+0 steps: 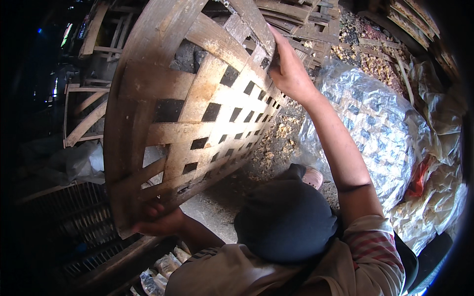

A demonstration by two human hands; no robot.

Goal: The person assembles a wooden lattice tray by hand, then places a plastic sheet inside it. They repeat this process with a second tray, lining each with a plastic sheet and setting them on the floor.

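I hold up a large woven bamboo tray (158,81), tilted steeply, with square gaps between its pale slats and a broad rim along its left side. My right hand (291,74) is closed on its upper right edge, the thumb on the near side. My left hand (160,220) grips the lower left corner, in shadow, with some fingers hidden behind the slats. Beneath the tray lies a dirty floor (217,212). My dark-clothed knee (286,219) is bent below it, and a pink clog (312,177) shows beyond.
A large translucent plastic sheet (365,128) covers something round on the right, near crumpled plastic (434,192). More woven bamboo trays (311,24) lie at the far side beside scattered yellowish crumbs (375,59). Wooden frames (88,113) and a dark slatted crate (89,217) stand left.
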